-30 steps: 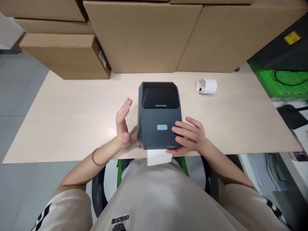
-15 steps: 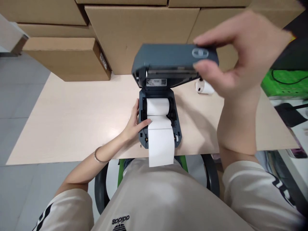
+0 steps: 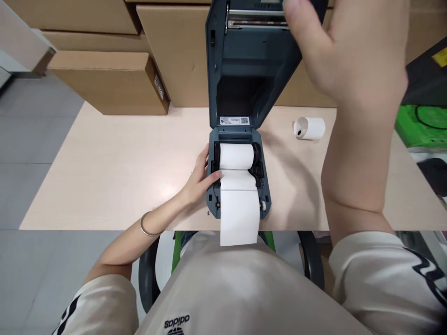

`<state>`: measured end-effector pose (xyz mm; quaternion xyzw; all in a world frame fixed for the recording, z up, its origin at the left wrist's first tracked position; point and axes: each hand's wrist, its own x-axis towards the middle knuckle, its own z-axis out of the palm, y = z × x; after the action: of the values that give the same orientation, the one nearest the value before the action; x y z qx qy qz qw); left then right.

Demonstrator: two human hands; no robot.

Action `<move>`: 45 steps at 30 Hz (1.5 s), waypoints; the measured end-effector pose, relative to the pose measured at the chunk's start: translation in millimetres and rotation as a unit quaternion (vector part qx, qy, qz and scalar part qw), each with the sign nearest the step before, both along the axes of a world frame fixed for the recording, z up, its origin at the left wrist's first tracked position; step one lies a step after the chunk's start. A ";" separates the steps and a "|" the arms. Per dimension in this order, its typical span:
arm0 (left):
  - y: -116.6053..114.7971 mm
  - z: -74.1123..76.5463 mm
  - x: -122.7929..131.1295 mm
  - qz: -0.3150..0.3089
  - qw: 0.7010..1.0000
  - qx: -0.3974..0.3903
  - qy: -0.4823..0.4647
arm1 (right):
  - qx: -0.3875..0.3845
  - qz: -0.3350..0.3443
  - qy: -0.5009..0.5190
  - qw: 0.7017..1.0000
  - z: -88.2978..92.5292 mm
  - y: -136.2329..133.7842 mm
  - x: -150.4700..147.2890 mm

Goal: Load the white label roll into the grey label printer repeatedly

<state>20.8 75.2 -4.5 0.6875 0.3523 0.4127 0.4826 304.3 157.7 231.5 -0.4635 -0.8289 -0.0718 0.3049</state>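
A dark grey label printer [image 3: 237, 204] stands at the near edge of the table [image 3: 115, 177], its lid [image 3: 247, 65] swung up to upright. Inside lies a white paper roll [image 3: 236, 156], and its strip [image 3: 239, 214] hangs over the table's edge. My left hand [image 3: 199, 179] grips the printer's left side wall, thumb resting on the paper. My right hand [image 3: 349, 51] is raised close to the camera, fingers closed on the lid's top front edge.
A second, smaller paper roll [image 3: 309, 128] lies on the table to the right of the printer. Cardboard boxes [image 3: 111, 83] are stacked along the back edge. A green item [image 3: 422, 125] with a black cable sits at the far right.
The lid went from shut to fully upright, lifted by my right hand. My left hand moved from beside the printer onto its left wall. The paper roll inside came into sight.
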 end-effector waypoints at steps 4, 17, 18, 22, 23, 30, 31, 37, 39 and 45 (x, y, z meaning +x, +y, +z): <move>2.5 -4.9 -1.1 0.025 0.999 -0.024 -0.009 | 0.057 -0.093 -0.027 0.994 -35.9 -31.0 -13.0; 8.5 -0.6 -3.5 0.065 0.994 0.055 0.072 | -0.290 0.023 -0.255 0.922 -124.2 -43.8 -59.6; 7.9 1.3 -3.5 0.066 0.993 0.058 0.078 | -0.281 0.027 -0.253 0.925 -123.1 -43.9 -59.3; 5.5 5.8 -3.0 0.071 0.991 0.064 0.094 | -0.197 0.050 -0.207 0.957 -109.5 -55.2 -46.4; 5.2 5.8 -2.9 0.069 0.991 0.067 0.094 | -0.165 0.056 -0.182 0.968 -102.6 -61.6 -39.9; 4.8 2.5 -2.3 0.069 0.992 0.078 0.077 | -0.138 -0.109 -0.104 0.979 -43.2 -90.2 29.6; 4.6 2.3 -2.4 0.070 0.991 0.078 0.078 | -0.165 -0.141 -0.104 0.971 -42.2 -83.2 40.0; 5.3 0.7 -2.5 0.070 0.992 0.082 0.064 | -0.288 -0.216 -0.089 0.929 -91.2 0.6 80.7; 6.0 0.5 -2.7 0.071 0.992 0.081 0.062 | -0.318 -0.206 -0.094 0.921 -113.8 23.3 81.1; 7.5 -0.8 -3.5 0.070 0.993 0.072 0.059 | -0.342 -0.195 -0.100 0.914 -155.2 47.5 72.4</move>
<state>17.3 82.7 -5.4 0.7173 0.3965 0.4285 0.3803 376.7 205.2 76.2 -0.6824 -0.7220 0.1117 0.0229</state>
